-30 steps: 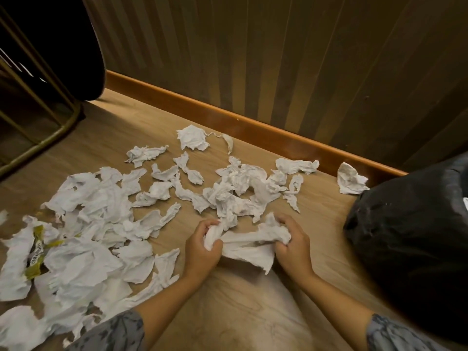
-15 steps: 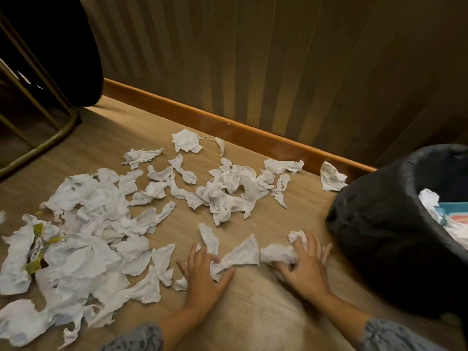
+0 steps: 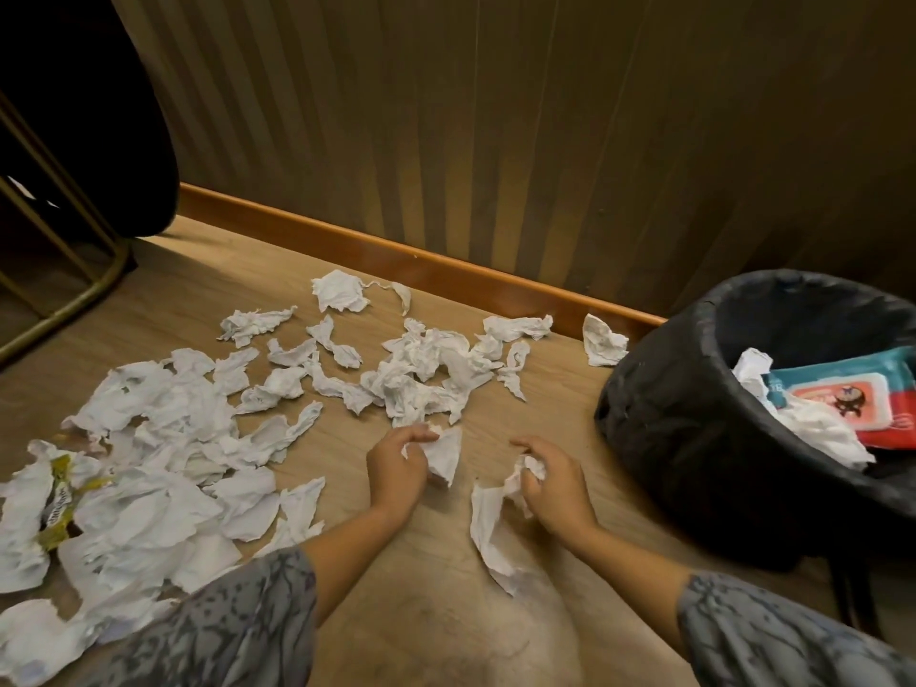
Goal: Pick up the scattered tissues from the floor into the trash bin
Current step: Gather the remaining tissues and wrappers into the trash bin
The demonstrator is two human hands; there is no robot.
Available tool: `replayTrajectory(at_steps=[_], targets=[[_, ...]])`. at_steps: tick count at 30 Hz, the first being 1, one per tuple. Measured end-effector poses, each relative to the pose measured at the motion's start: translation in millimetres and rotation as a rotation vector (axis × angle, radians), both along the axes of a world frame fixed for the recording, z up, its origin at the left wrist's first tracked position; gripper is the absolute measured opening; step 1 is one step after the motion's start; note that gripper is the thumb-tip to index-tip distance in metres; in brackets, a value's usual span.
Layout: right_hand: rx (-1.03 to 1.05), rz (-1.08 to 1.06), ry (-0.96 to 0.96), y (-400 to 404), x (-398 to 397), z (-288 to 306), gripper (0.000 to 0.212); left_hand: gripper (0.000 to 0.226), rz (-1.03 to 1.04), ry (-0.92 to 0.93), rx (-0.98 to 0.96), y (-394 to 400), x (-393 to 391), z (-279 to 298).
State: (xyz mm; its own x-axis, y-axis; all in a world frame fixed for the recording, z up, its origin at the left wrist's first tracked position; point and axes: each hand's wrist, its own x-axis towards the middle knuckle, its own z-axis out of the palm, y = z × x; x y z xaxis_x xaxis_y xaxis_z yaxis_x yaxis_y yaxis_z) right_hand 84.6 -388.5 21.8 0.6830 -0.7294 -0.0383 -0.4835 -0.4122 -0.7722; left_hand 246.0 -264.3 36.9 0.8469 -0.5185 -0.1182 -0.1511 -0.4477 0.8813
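While most of the scattered tissues (image 3: 163,438) lie spread over the floor (image 3: 436,612) toward the left and the middle, two pieces are being gathered up at the centre — a small torn piece (image 3: 442,453) is pinched in the curled fingers of the left hand (image 3: 396,463), and a long crumpled strip (image 3: 490,523) is bunched in the closed right hand (image 3: 550,483), its tail trailing on the wood. The step in hand is judged to be collection, with little of the task done. Next, both handfuls would need to be carried right and released over the trash bin (image 3: 684,438), which stands close by and already holds some tissue and a wipes packet (image 3: 852,394). Compared with half a second ago, when both palms were pressed flat on the floor, the fingers are now closed around paper and raised slightly.
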Motion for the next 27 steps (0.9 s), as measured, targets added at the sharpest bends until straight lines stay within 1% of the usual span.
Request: replayTrajectory(at_steps=[2,3,6,7,9,12,14,15,16,18,20,21,24,27], targets=[[-0.055,0.231,0.129,0,3,0,0.038,0.035,0.034,0.049,-0.027,-7,1,11],[-0.067,0.364,0.223,4,1,-3,0.039,0.033,0.042,0.062,-0.043,-9,1,14],[-0.118,0.688,0.514,18,-10,-23,0.064,0.021,0.075,0.116,-0.046,-9,-1,21],[-0.159,0.759,0.543,22,-13,-29,0.062,0.020,0.098,0.143,-0.038,-8,-2,21],[-0.188,0.791,0.496,25,-18,-32,0.040,0.018,0.134,0.196,-0.016,-6,-3,25],[-0.096,0.607,0.407,15,-15,-18,0.023,0.022,0.104,0.203,0.018,-8,2,32],[-0.094,0.417,0.286,5,-9,5,0.011,0.014,0.089,0.183,0.040,-14,6,42],[-0.085,0.308,0.205,0,-4,18,0.001,0.008,0.096,0.177,0.030,-18,6,49],[-0.063,0.186,0.119,-5,2,34,0.011,0.005,0.106,0.168,0.009,-23,7,55],[0.040,-0.019,-0.032,-17,12,69,0.029,0.007,0.082,0.108,-0.026,-35,6,68],[0.060,-0.168,-0.189,-30,16,102,0.039,0.014,0.002,0.060,-0.072,-51,-1,82],[0.042,-0.228,-0.271,-37,14,116,0.038,0.017,-0.031,0.054,-0.108,-60,-5,90],[0.030,-0.385,-0.455,-57,0,149,0.027,0.023,-0.072,0.100,-0.240,-90,-27,122],[0.029,-0.490,-0.531,-77,-26,172,0.026,0.018,-0.115,0.171,-0.385,-121,-54,156]])
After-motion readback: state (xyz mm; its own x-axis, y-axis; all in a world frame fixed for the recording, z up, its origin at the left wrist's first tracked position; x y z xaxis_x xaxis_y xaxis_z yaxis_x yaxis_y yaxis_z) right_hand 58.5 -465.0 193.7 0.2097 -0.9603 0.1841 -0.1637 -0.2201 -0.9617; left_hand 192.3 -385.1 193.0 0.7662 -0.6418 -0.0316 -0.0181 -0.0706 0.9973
